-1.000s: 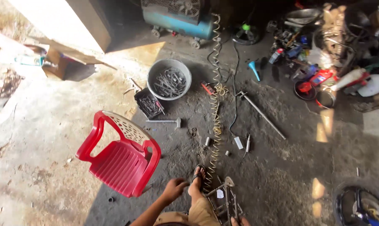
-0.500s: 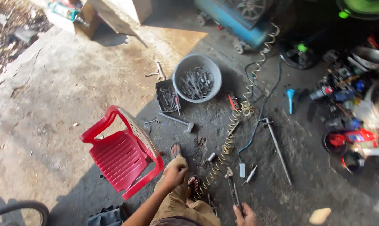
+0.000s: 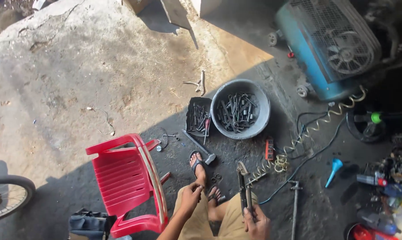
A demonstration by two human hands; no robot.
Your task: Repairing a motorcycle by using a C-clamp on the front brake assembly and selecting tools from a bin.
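Gripping long steel pliers [image 3: 242, 186] by their handles at lower centre, the right hand [image 3: 256, 223] holds something heavy, rigid; left hand [image 3: 191, 195] curled near knee, seemingly empty.

Hard sun above, deep shade below

Strong daylight falls on the bare concrete floor [image 3: 76, 66] across the upper left, bleaching it pale and nearly washing out its texture. A sharp diagonal shadow edge runs from the left middle up toward the blue compressor [image 3: 330, 49], and everything below it sits in cool, dim shade. The red plastic chair [image 3: 130, 182] stays vivid in spite of that. The right edge is darkest; the clutter there is hard to make out, perhaps partly from blur. The wide lens bends lines near the corners. The right hand [image 3: 256, 222] and left hand [image 3: 191, 195] look slightly soft.
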